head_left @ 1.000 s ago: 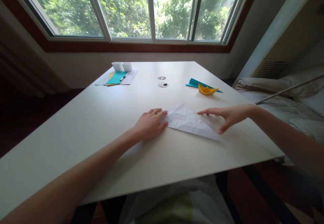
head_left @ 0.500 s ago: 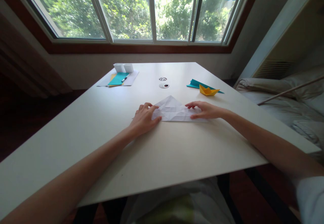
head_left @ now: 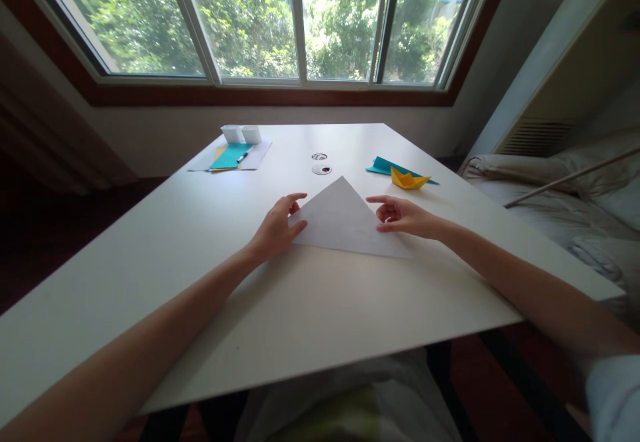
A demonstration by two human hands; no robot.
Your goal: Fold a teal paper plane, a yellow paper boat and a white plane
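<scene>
A white sheet of paper (head_left: 340, 222), folded into a triangle, lies in front of me with its peak pointing away and a plain, smooth face up. At its left side is my left hand (head_left: 277, 227): the thumb rests over the paper's edge, other fingertips are partly behind it, and the index finger sticks out. My right hand (head_left: 406, 217) is beside the right slanting edge, thumb tip at the paper and apart from the outstretched index finger; its other fingers are curled.
Beyond the paper on the white table (head_left: 125, 309) lie two round stickers or discs (head_left: 320, 169). A yellow paper boat (head_left: 407, 179) and a blue folded paper (head_left: 383, 164) are at right. Back left are coloured sheets (head_left: 230, 157), a pen (head_left: 245, 154) and two white cups (head_left: 240, 134).
The paper has been turned over: its creased, folded face was up and now a smooth one shows. Its lower edge now slopes down to the right. My left hand has shifted slightly left.
</scene>
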